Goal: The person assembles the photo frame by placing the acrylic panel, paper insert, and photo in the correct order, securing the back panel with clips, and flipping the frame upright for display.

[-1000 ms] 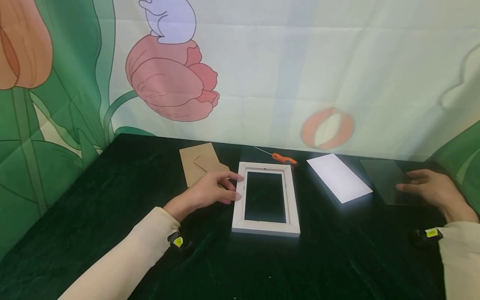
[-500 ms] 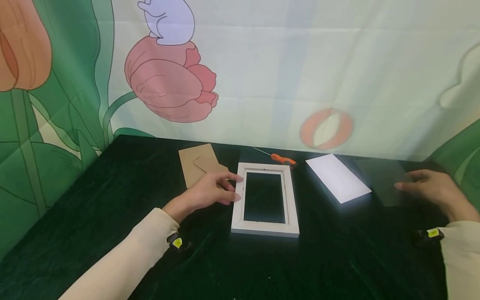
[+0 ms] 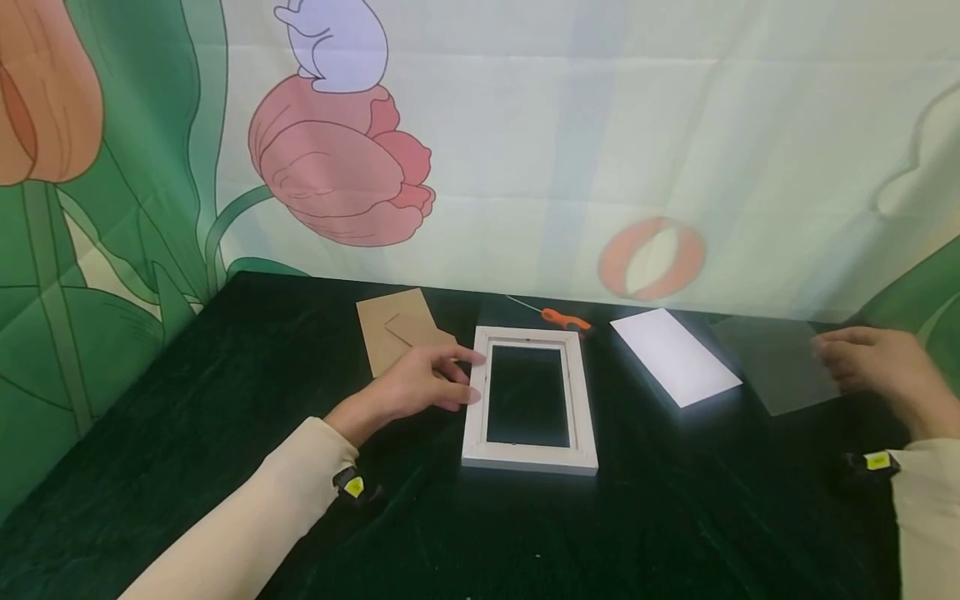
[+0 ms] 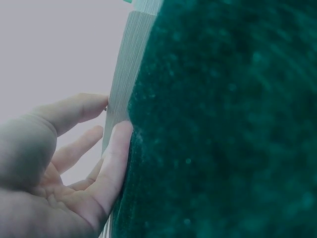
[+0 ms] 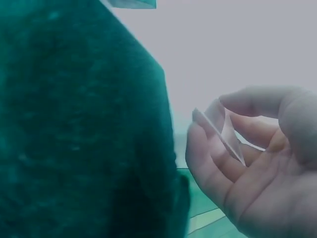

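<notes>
In the head view, a white picture frame [image 3: 528, 458] lies at the middle of the dark green cloth, its opening bare. My left hand [image 3: 416, 379] holds its left bar, thumb and forefinger spread along the edge. The left wrist view shows the fingertips of this hand [image 4: 79, 163] at the frame's ribbed side [image 4: 126, 64]. Over on the right, a clear sheet [image 3: 780, 367] is pinched at its right edge by my right hand [image 3: 877, 367]. In the right wrist view, thumb and fingers of that hand [image 5: 247, 158] close on a corner of the transparent sheet [image 5: 218, 134].
Between frame and clear sheet lies a white card-like block [image 3: 675, 354]. A screwdriver with an orange handle [image 3: 566, 320] rests behind the frame. Brown backing board with a stand flap [image 3: 390, 317] lies behind my left hand. A printed curtain [image 3: 510, 167] hangs at the cloth's far edge.
My right hand has shifted slightly right along the clear sheet, which has turned and shows paler. The left hand and the picture frame keep their place.
</notes>
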